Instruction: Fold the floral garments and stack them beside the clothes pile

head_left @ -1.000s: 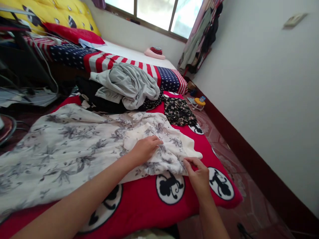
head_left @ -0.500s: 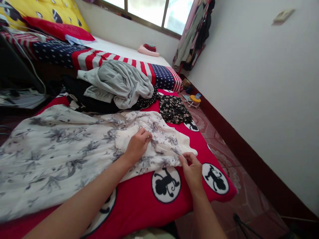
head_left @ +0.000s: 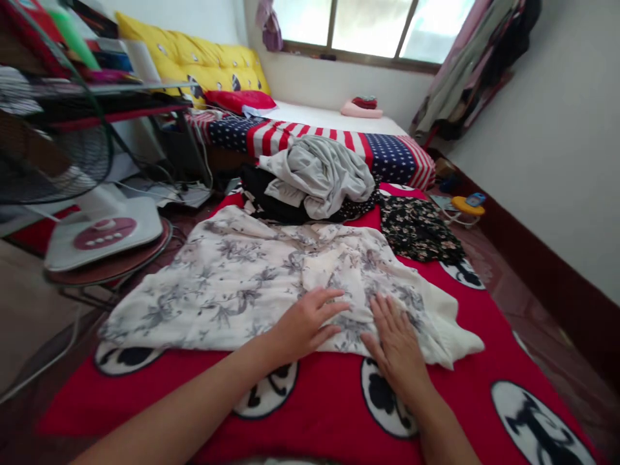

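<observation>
A white dress with grey flowers (head_left: 232, 278) lies spread across the red blanket (head_left: 194, 400), its skirt to the left and a plain cream end at the right. My left hand (head_left: 310, 323) is open over the dress's near edge, fingers pointing right and apart. Flat on the garment, with fingers stretched away from me, rests my right hand (head_left: 394, 336), also open. Neither hand grips the cloth. Part of the bodice is folded over near the middle.
Beyond the dress sits a heap of grey cloth (head_left: 329, 174) on black clothes. A folded black floral garment (head_left: 419, 226) lies at the right. At the left a fan (head_left: 104, 226) stands on a round stool. Farther back is a bed with a flag-patterned cover (head_left: 310, 139).
My view has swung left, bringing the fan in. My right hand has let go of the dress's near edge and now lies flat; my left hand has opened and moved nearer the edge.
</observation>
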Demonstrator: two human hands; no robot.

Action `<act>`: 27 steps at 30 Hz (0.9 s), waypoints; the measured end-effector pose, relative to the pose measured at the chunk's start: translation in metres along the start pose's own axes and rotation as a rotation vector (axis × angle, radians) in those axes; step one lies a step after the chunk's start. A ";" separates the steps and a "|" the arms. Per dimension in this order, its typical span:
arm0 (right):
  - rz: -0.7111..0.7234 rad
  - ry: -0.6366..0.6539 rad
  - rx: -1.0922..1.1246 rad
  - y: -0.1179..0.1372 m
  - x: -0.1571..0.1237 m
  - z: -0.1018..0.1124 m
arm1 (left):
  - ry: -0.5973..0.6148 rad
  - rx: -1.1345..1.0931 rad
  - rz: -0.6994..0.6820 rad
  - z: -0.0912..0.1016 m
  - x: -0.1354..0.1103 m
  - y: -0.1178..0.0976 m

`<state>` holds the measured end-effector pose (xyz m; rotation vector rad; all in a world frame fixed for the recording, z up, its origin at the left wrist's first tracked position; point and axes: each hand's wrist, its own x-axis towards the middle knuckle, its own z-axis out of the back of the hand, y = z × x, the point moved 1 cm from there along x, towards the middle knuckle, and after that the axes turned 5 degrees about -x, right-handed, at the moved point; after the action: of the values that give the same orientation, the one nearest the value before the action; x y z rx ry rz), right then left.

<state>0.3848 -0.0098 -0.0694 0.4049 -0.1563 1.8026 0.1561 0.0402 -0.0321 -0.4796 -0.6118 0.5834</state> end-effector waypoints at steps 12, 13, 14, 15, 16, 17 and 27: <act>0.037 -0.030 -0.109 -0.013 -0.005 -0.021 | -0.377 0.483 0.505 0.129 -0.158 0.071; 0.038 -0.035 -0.105 -0.014 -0.005 -0.022 | -0.453 0.551 0.534 0.137 -0.167 0.068; 0.041 -0.037 -0.104 -0.015 -0.005 -0.022 | -0.541 0.623 0.574 0.142 -0.177 0.062; 0.045 -0.036 -0.106 -0.016 -0.006 -0.023 | -0.630 0.698 0.626 0.146 -0.187 0.056; 0.048 -0.032 -0.108 -0.017 -0.006 -0.024 | -0.707 0.773 0.688 0.147 -0.198 0.049; 0.051 -0.030 -0.109 -0.017 -0.006 -0.025 | -0.749 0.841 0.754 0.146 -0.208 0.041; 0.061 -0.077 -0.077 -0.017 -0.005 -0.026 | -0.637 0.804 1.092 0.127 -0.239 0.033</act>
<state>0.3976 -0.0016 -0.0971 0.4190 -0.2940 1.8353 -0.0986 -0.0555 -0.0524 0.2158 -0.6139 1.9730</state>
